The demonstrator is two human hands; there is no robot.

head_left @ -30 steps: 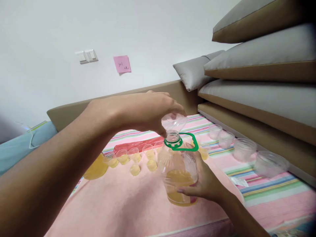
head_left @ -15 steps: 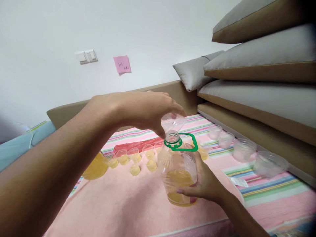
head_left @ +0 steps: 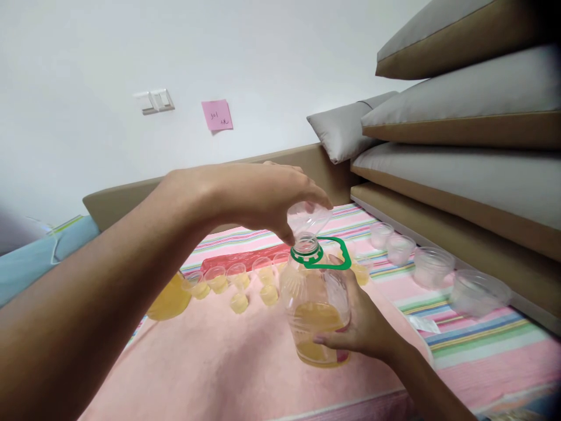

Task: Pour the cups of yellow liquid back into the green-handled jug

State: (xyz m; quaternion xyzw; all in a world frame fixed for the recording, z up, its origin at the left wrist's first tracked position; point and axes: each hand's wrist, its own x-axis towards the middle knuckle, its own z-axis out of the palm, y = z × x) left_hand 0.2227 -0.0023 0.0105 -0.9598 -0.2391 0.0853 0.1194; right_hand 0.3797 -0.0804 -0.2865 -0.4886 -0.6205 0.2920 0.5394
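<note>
My left hand (head_left: 267, 196) reaches over from the left, its fingers gripping a clear plastic cup (head_left: 312, 219). The cup is tipped over the bottle's open mouth; whether liquid runs from it I cannot make out. Below it, a large clear plastic bottle (head_left: 302, 298) with a green handle ring (head_left: 347, 257) stands upright, partly filled with yellow liquid. My right hand (head_left: 357, 316) is wrapped round the bottle's right side, thumb across the front. Several small clear cups (head_left: 239, 302) holding yellow liquid stand behind and left of the bottle.
A rounded container of yellow liquid (head_left: 172, 297) is partly hidden by my left forearm. A pink towel (head_left: 210, 368) covers part of the striped sheet (head_left: 464, 333). Several clear containers (head_left: 433, 266) line the right side, beside stacked cushions (head_left: 460, 164). A red plastic wrapper (head_left: 245, 257) lies behind the cups.
Almost nothing differs. Both hands, the cup and the bottle keep nearly the same positions.
</note>
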